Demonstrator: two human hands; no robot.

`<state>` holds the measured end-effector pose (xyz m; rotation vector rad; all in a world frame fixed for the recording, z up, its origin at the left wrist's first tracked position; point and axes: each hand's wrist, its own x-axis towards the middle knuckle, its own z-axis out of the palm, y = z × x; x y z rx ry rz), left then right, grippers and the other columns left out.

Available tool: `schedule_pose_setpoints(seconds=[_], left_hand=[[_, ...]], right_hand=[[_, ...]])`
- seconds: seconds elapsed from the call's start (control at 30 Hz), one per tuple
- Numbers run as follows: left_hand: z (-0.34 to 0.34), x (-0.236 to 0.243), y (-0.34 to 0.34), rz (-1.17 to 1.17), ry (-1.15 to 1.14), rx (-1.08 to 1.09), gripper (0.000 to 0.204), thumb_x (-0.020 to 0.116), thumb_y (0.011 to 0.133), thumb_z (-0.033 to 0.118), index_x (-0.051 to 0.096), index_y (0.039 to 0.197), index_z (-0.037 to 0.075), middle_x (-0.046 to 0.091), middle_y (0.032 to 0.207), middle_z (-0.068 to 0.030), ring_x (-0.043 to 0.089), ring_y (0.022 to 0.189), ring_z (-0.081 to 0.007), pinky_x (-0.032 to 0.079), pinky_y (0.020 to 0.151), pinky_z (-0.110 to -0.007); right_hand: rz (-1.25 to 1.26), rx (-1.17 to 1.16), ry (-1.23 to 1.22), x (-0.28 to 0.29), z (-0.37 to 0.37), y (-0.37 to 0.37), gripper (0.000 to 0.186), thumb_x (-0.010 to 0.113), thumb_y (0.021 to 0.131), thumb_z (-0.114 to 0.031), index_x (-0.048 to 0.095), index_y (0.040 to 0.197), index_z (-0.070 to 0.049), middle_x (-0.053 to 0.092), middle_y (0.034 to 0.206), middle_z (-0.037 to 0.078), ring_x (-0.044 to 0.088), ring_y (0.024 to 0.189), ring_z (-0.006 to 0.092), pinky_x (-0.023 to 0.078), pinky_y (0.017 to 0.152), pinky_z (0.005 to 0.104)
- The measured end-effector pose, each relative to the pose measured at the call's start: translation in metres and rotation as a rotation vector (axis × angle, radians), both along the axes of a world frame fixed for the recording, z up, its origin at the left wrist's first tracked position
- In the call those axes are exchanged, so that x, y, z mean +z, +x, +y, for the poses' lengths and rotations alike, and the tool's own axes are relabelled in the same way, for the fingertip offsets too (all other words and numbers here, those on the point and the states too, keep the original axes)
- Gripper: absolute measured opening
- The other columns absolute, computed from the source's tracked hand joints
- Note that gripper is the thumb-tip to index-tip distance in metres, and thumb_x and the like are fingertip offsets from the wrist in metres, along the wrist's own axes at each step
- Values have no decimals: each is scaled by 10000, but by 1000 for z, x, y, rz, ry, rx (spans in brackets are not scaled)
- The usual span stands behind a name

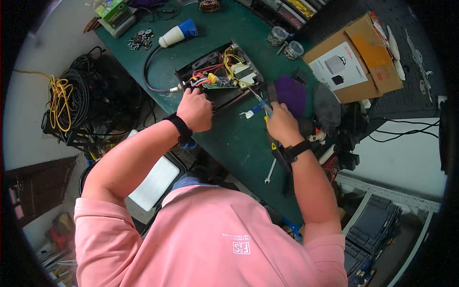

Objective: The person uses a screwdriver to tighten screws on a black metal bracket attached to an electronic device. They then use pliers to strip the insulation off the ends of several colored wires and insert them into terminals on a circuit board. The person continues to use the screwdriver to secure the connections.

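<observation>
An open black electrical box (184, 72) lies on the green workbench, with red, yellow and blue wires (228, 66) and a green circuit board inside. My left hand (196, 111) is closed on its near left wall, beside the cable entry. A black cable (146, 71) runs from there to a large blue and white industrial plug (178, 32). In my right hand (283, 125) is a screwdriver (262, 101), its shaft slanting toward the box's right end. Its tip is too small to place exactly. Next to this hand lies a blue-and-white tool (251, 112).
A wrench (271, 171) lies near the bench's front edge. Loose screws and washers (141, 39) are piled at the back left. Clear jars (293, 49), a cardboard box (356, 62) and a purple cloth (290, 93) stand or lie to the right. Coiled cables (79, 91) hang off at left.
</observation>
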<state>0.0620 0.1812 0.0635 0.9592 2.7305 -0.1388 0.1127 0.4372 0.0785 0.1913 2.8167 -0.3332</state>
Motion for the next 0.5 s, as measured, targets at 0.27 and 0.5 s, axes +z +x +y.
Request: schedule_pose_setpoints(seconds=[0.27,0.5], left_hand=[[-2,-4,2,61,47,25,182,621,621,264,679,680,101,590,813,-73,523,872,-260,391,746,-371],[-10,-6,-7,24,46,-43,121,622,650,186,682,730,117,585,878,-75,529,884,-267,410,745,-385]], right_hand=[[67,111,227,-4,0,2,213,508,904,-169,533,1029,1,569,1040,194,626,929,376,532,756,459],[128,169,298,-17,2,5,171,514,883,-141,539,992,-10,586,991,170,658,830,330,561,668,405]])
